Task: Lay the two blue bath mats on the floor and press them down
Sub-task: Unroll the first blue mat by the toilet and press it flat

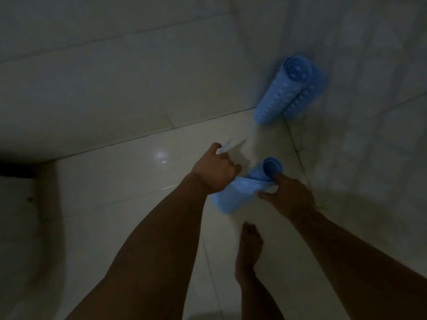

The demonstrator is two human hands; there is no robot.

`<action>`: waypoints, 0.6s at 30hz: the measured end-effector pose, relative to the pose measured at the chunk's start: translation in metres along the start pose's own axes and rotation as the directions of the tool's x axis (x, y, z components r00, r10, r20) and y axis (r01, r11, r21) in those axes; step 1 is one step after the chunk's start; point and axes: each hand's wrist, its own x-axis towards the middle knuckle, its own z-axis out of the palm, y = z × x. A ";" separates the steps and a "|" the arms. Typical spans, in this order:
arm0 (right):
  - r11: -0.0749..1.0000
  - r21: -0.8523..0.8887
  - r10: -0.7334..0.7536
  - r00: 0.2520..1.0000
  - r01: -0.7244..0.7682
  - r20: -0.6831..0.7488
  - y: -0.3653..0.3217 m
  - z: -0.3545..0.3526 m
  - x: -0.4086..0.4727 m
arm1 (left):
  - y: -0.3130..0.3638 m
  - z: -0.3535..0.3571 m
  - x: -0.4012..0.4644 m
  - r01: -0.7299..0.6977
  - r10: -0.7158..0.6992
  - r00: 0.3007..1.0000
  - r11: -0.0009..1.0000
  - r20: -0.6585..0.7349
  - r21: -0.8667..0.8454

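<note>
One blue bath mat (235,192) is partly unrolled above the pale tiled floor, its rolled end (272,166) pointing away from me. My left hand (213,169) grips the loose edge of this mat and holds it out to the left. My right hand (288,195) clasps the rolled part from the right side. The second blue bath mat (284,93) is still rolled up and stands tilted in the corner, leaning against the wall, well beyond both hands.
The room is dim. Tiled walls (115,77) rise behind and to the right, meeting at the corner. My bare foot (249,248) stands on the glossy floor (138,181) just below the held mat. A dark gap (16,167) shows at the left edge.
</note>
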 end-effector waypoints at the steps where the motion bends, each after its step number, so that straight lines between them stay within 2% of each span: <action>1: 0.993 -0.115 -0.015 0.999 0.019 0.039 -0.012 0.008 -0.016 | -0.001 -0.001 -0.037 0.004 -0.004 1.000 1.000 0.006 0.012; 3: 0.959 -0.274 -0.052 0.997 0.068 0.064 -0.034 0.024 -0.041 | -0.006 -0.004 -0.097 0.035 -0.033 0.999 0.998 -0.030 0.045; 6: 0.939 -0.333 -0.091 0.996 0.091 0.015 -0.078 0.051 -0.096 | -0.018 -0.013 -0.202 0.111 -0.102 0.989 0.991 -0.106 0.080; 8: 0.892 -0.443 -0.111 0.994 0.091 -0.017 -0.102 0.066 -0.128 | -0.024 -0.023 -0.256 0.149 -0.134 0.981 0.983 -0.137 0.108; 10: 0.832 -0.522 -0.235 0.972 0.189 -0.022 -0.126 0.080 -0.159 | -0.027 -0.034 -0.303 0.154 -0.127 0.975 0.979 -0.182 0.137; 13: 0.808 -0.455 -0.392 0.918 0.375 0.061 -0.159 0.092 -0.195 | -0.037 -0.041 -0.356 0.202 -0.168 0.962 0.968 -0.216 0.146; 16: 0.868 -0.313 -0.377 0.922 0.386 0.089 -0.176 0.100 -0.216 | -0.049 -0.042 -0.400 0.231 -0.207 0.956 0.968 -0.208 0.099; 18: 0.819 -0.413 -0.356 0.917 0.400 0.183 -0.177 0.109 -0.220 | -0.049 -0.041 -0.425 0.229 -0.214 0.961 0.971 -0.174 0.073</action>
